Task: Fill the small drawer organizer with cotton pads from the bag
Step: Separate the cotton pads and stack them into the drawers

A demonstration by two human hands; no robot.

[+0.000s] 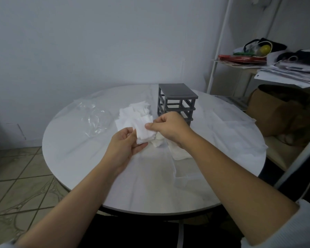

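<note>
Nearest, two bare forearms, with pale sleeves cut off at the lower corners. Left hand (123, 145): one, palm up, fingers curled under a small stack of cotton pads (144, 133), gripping it. Right hand (168, 127): one, thumb and forefinger pinching the stack's upper right edge, other fingers curled. Pads: white, soft, thin, squarish; the stack is too blurred to count. Table (97, 176): one, round, white, smooth, faintly marbled. Under the right wrist, pale flat pieces (179, 153), perhaps more pads, partly hidden. Beyond the hands, one loose heap of pads (132, 113), white and tumbled, lying on the table. Left of it, one bag (92, 119), clear crinkled plastic, slumped flat. Right of the heap, one drawer organizer (177, 99): dark grey plastic, box-shaped, flat-topped, an open frame with three tiers showing, its base hidden behind the right hand. Far right, one white metal shelf (240, 68) bearing stacked papers
</note>
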